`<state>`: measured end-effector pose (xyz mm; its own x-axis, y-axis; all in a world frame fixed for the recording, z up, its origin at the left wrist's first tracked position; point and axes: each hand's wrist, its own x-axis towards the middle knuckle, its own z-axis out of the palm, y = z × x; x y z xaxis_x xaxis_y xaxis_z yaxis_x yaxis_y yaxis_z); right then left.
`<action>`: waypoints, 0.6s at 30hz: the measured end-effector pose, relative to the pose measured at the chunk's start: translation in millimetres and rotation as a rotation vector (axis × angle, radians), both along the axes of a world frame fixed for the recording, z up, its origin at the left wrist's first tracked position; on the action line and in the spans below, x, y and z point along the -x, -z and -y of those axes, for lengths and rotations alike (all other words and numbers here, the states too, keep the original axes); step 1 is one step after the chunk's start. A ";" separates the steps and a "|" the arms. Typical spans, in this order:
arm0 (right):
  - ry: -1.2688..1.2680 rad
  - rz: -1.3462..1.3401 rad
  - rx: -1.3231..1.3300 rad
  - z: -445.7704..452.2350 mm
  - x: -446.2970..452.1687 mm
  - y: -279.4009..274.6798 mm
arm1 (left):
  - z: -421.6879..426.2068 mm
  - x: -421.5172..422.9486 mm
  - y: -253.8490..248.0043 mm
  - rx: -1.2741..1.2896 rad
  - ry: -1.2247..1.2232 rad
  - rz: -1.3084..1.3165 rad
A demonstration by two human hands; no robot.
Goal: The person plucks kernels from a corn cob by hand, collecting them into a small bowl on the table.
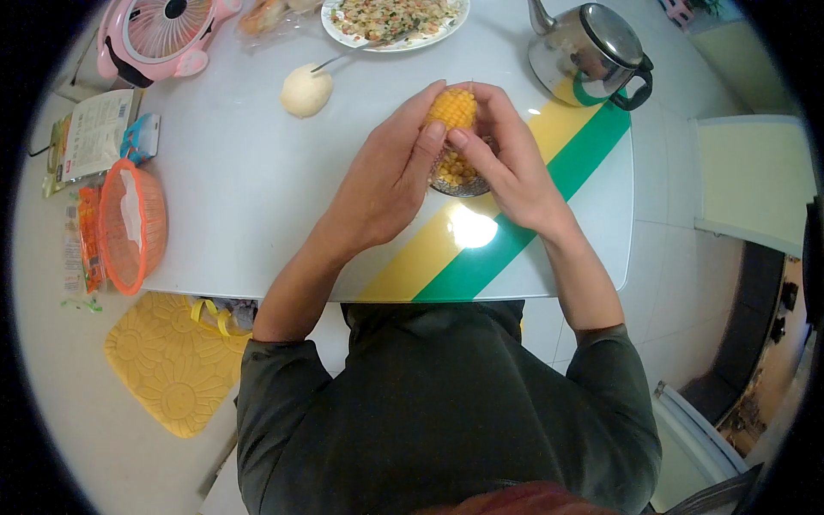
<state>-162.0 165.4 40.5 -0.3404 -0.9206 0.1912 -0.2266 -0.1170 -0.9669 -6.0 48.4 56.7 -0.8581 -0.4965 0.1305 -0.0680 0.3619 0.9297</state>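
Between my two hands is a corn cob with yellow kernels, held above a small glass bowl. Loose corn kernels lie in the bowl, partly hidden by my fingers. My left hand wraps the cob from the left, its thumb pressed on the near end. From the other side my right hand grips it, with the thumb tip close beside the left one. The lower part of the cob is covered by both thumbs.
Behind my hands are a plate of chopped food with a spoon, a pale bun and a steel kettle. Leftward stand a pink fan, an orange basket and food packets. The white table has a striped corner.
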 end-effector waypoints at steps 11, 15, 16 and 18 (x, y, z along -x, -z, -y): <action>0.004 -0.048 -0.055 -0.4 0.2 1.8 | 0.5 1.6 0.1 0.025 -0.009 0.019; -0.015 -0.050 -0.031 -0.6 1.8 3.8 | 0.9 1.1 -3.4 -0.013 0.001 0.012; -0.027 -0.044 -0.031 -1.3 2.4 4.3 | 1.1 1.2 -5.3 -0.029 0.010 0.011; -0.025 -0.062 -0.034 -1.8 4.5 3.0 | 1.1 0.5 -8.2 -0.041 0.008 0.009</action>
<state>-166.6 167.2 37.5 -0.3057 -0.9350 0.1800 -0.2832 -0.0912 -0.9547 -6.4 47.3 64.8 -0.8632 -0.4945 0.1020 -0.0740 0.3237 0.9433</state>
